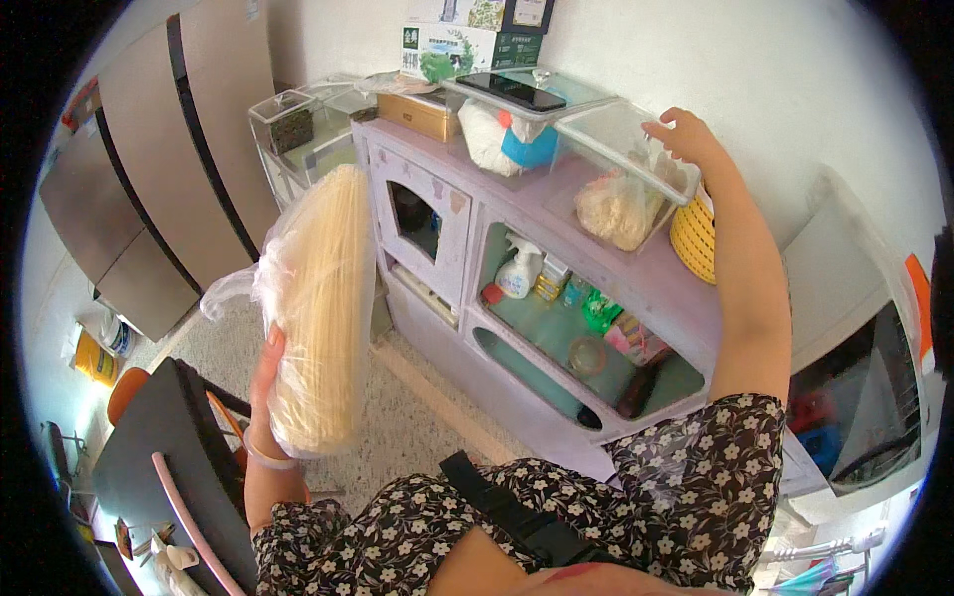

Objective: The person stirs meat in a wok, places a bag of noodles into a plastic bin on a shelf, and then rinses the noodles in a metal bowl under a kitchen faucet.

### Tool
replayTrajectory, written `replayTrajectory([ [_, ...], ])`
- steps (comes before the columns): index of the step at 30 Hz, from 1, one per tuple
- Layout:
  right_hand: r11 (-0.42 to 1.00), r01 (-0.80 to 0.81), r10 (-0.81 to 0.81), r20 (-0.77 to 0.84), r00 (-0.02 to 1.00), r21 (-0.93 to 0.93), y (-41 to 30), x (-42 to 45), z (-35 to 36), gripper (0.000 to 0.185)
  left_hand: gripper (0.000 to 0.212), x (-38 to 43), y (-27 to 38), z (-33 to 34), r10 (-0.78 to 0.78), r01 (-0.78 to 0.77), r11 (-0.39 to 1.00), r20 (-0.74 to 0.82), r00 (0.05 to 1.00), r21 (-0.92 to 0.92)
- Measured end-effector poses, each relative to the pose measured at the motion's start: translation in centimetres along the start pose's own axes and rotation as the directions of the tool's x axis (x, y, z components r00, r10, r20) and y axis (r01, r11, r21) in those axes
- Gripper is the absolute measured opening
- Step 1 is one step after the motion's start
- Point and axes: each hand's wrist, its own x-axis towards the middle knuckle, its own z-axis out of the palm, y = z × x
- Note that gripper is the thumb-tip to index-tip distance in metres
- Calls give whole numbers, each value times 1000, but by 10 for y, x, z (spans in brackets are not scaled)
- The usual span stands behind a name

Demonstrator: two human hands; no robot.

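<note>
A clear plastic bag of long dry noodles (pixel 328 313) stands upright in my left hand (pixel 267 380), and its knotted top sticks out to the left. My right hand (pixel 684 138) reaches to the far right end of the cabinet top, its fingers pinched at the small knob of a clear lid (pixel 607 138). Under that lid is a transparent storage box (pixel 563 190). Inside it lies a plastic bag of pale food (pixel 618 212), whose exact kind I cannot tell. Part of the box's right side is hidden behind my hand and forearm.
On the lilac cabinet (pixel 522 201), a second clear box (pixel 488 160) carries a black phone (pixel 514 91) on its lid. A yellow woven basket (pixel 693 238) stands beside my right arm. Milk cartons (pixel 466 52) are stacked behind. A dark table (pixel 160 439) is at left.
</note>
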Motion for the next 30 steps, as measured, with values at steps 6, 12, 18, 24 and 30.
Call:
replayTrajectory([
  [6, 946, 242, -243, 25, 970, -216, -5, 7, 10, 48, 53, -1, 7, 14, 134, -133, 991, -21, 991, 16],
  [12, 902, 320, -331, 9, 944, -289, -40, -11, 19, 30, 51, -1, 26, 10, 135, -136, 991, -24, 991, -10],
  [18, 906, 413, -423, -184, 887, -91, -31, 13, -10, 31, 53, 38, 55, 36, 183, -193, 969, 73, 980, 157],
  [24, 802, 558, -576, -524, 627, -215, 41, 49, -75, 21, 46, 112, 61, 154, 68, -226, 922, 442, 895, 315],
  [30, 969, 224, -241, -597, 765, -104, 8, 32, -107, 20, 35, 239, 37, 266, -469, 7, 752, 528, 709, 659],
])
